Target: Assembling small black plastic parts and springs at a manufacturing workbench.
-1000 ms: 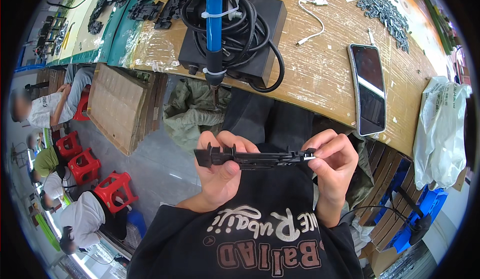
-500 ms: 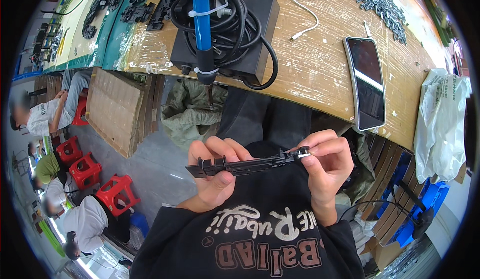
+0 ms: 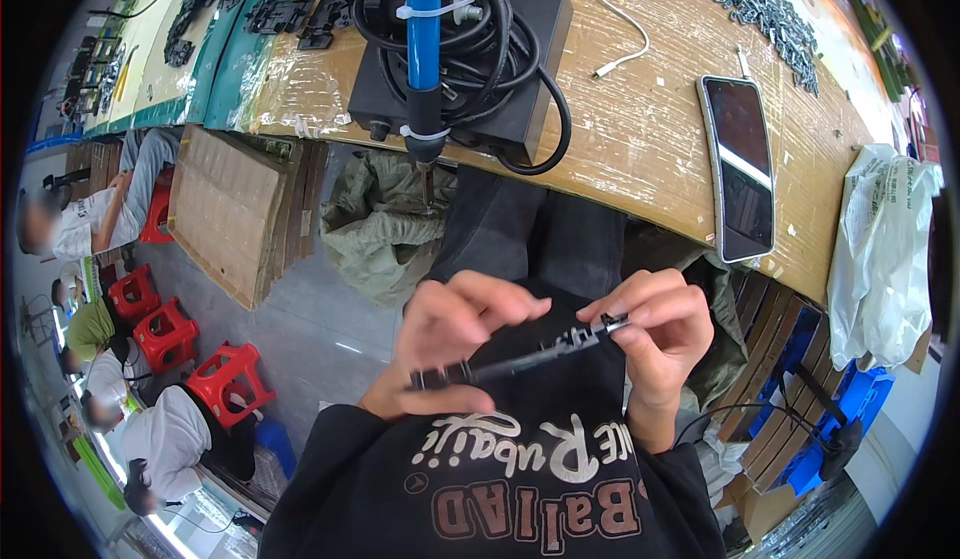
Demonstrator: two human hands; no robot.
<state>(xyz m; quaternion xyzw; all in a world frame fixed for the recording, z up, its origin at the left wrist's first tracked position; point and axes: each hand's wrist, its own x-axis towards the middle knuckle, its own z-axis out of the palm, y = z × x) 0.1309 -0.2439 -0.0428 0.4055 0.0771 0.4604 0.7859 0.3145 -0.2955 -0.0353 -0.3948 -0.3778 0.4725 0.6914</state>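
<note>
A long, thin black plastic part with small clips and notches is held in front of my chest, sloping up toward the right. The fingers and thumb of my right hand pinch its right end. My left hand is at the other end, slightly blurred, with its fingers lifted off and spread from the thumb. The part's left end lies against the palm side above the left thumb; whether the thumb presses on it is hard to see.
Ahead stands a wooden table with a black box wrapped in cable, an upright blue electric screwdriver, a phone, a white cable and a pile of small metal pieces. Red stools and seated people are at left.
My left fingers have come off the black plastic part and spread. Its left end has dropped and shifted right, so it tilts more. My right hand still pinches the right end.
</note>
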